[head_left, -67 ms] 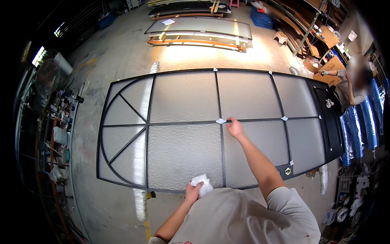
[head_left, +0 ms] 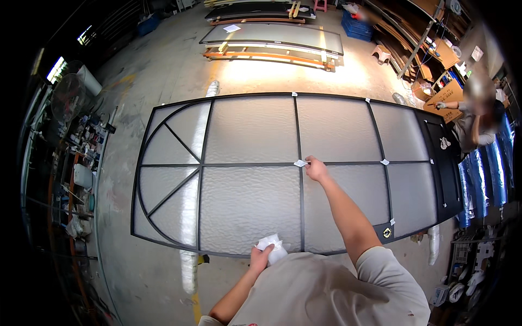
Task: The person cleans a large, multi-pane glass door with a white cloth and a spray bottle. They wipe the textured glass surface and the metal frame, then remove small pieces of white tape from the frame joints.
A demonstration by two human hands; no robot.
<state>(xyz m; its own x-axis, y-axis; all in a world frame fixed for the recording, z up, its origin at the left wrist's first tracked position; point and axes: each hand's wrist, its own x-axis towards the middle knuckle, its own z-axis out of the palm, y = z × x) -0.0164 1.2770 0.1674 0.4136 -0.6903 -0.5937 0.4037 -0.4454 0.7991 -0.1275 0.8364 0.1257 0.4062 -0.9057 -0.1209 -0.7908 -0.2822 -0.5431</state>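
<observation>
A large dark-framed door panel (head_left: 252,211) with rippled frosted glass lies flat in front of me, crossed by thin black bars. My right hand (head_left: 315,169) reaches to its middle, fingers pinched at the right tip of a white diamond-shaped piece (head_left: 300,163) where two bars cross. At the near edge, my left hand (head_left: 262,257) grips a wad of white sheets (head_left: 272,249). Another such white piece (head_left: 385,162) sits on the crossing farther right, and small white bits mark several bar ends. A round brass-coloured fitting (head_left: 387,232) shows at the near right edge.
Padded white wrapped supports (head_left: 188,271) run under the panel. Beyond it, another glazed panel (head_left: 272,39) rests on a wooden stand. A co-worker (head_left: 472,125) stands at the right end. Cluttered shelves (head_left: 81,179) line the left; blue-wrapped lengths (head_left: 496,174) stand at right.
The whole view has shifted slightly, so the panel appears a little farther right. My right hand stays at the middle crossing, and my left hand keeps the wad of sheets.
</observation>
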